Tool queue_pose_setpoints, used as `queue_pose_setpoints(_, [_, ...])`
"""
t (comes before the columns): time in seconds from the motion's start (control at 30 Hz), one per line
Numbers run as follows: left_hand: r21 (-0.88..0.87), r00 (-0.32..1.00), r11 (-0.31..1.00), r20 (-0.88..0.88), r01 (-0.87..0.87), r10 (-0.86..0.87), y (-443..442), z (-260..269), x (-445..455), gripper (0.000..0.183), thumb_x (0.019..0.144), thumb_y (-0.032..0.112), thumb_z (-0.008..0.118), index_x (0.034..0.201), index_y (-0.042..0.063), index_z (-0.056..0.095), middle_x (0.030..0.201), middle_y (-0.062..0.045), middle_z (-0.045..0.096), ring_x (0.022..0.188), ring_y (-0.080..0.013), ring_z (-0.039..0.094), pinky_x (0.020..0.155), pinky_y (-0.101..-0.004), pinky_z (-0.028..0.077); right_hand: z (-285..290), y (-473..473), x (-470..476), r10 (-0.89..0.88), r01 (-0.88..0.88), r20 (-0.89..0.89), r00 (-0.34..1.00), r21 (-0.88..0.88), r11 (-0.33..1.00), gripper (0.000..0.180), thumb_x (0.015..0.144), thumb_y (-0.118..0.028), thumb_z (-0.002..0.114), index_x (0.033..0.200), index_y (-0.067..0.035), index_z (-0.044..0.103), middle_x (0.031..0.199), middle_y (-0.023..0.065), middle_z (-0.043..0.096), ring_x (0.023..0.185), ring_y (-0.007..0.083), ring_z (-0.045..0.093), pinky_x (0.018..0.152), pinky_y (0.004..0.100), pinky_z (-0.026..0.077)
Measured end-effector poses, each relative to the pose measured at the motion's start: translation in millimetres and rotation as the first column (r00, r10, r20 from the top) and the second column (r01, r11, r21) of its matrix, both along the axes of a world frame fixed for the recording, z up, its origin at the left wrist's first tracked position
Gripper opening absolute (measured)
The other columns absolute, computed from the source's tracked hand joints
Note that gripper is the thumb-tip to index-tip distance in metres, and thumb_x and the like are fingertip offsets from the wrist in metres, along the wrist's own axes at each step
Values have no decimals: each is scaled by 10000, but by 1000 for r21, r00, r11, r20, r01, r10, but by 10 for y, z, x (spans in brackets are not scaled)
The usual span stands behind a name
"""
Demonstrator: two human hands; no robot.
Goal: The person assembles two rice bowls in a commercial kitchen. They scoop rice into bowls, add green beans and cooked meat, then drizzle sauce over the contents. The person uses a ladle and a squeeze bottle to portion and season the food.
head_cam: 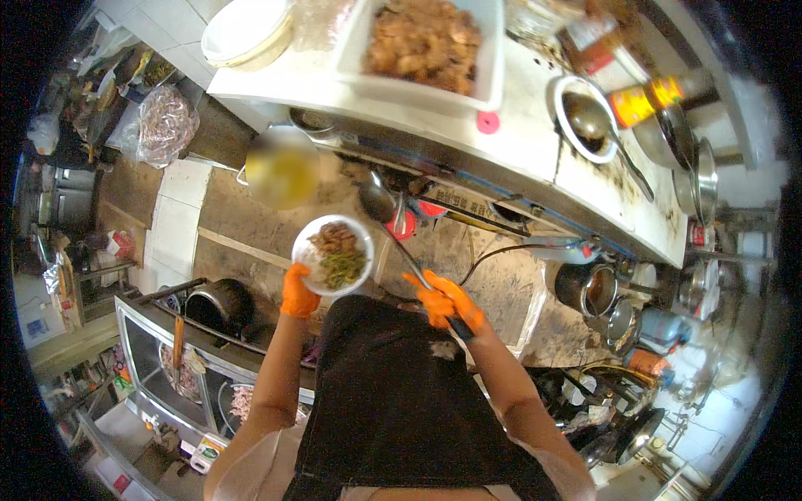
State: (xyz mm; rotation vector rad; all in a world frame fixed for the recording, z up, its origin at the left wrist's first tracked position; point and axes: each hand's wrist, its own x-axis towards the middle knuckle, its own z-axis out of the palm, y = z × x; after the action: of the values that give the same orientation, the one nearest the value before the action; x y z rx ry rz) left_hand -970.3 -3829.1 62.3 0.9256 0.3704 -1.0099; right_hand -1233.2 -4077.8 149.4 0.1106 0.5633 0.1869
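My left hand (pixel 299 294), in an orange glove, grips the near left side of a white bowl (pixel 299 247). The bowl holds brown cooked pieces, a chopped green vegetable and something pale, perhaps rice. An orange glove also covers my right hand (pixel 446 300), which is closed around the dark handle of a long ladle (pixel 404 252). The ladle's round head points away from me, beyond the bowl and below the counter edge. A black apron (pixel 388 394) covers my front.
Ahead, a white counter (pixel 526 156) carries a tub (pixel 492 81) of brown food and a white-rimmed container (pixel 556 106) of dark liquid with another ladle. A blurred pot (pixel 282 169) is left of them. Dark pots (pixel 573 288) sit right; a glass-fronted cabinet (pixel 156 351) is at left.
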Motion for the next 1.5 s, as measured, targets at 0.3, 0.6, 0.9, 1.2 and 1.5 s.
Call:
queue_pose_setpoints(0.3, [64,909,918,-125,-392,397,851,-266,489,595,786,193,539,1347,-3,520,1253,-168,603,1125,-380,615,993,-519,502,-1508,-97,2056,55,-40,-127,990,122,992,445,1029,-358,591,1396,-112,533,658,-54,395,493,42,354,453,195,342])
queue_pose_setpoints(0.6, [114,688,723,-237,-681,686,936,-1161,52,496,799,151,550,1267,-13,556,1129,-144,643,1034,-348,627,940,-468,514,-2564,-269,2476,68,-466,-495,866,-751,467,345,1037,-424,526,1202,-123,564,599,1,446,444,133,439,414,308,382])
queue_pose_setpoints(0.9, [123,609,672,-331,-730,721,902,-2170,-517,224,820,190,560,966,25,603,963,-103,635,909,-279,641,857,-396,539,-3181,-476,2990,-91,-670,-688,720,-654,-351,340,1029,-372,494,1126,-47,489,653,108,543,432,240,523,386,398,428])
queue_pose_setpoints(1.2, [192,617,671,-275,-717,738,997,-2138,-467,323,817,192,537,1074,8,604,1043,-118,639,986,-294,629,922,-405,514,-2570,-740,2565,14,-723,-818,576,-517,-458,362,1042,-396,514,1286,-129,504,738,35,509,473,135,453,414,315,386])
queue_pose_setpoints(1.5, [117,684,719,-237,-685,690,1145,-2333,-394,388,802,186,548,1138,-6,582,1091,-125,632,1017,-305,624,936,-421,514,-2823,-661,2902,95,-679,-766,636,-613,-403,329,1032,-373,521,1189,-86,485,693,61,540,492,194,533,429,359,422])
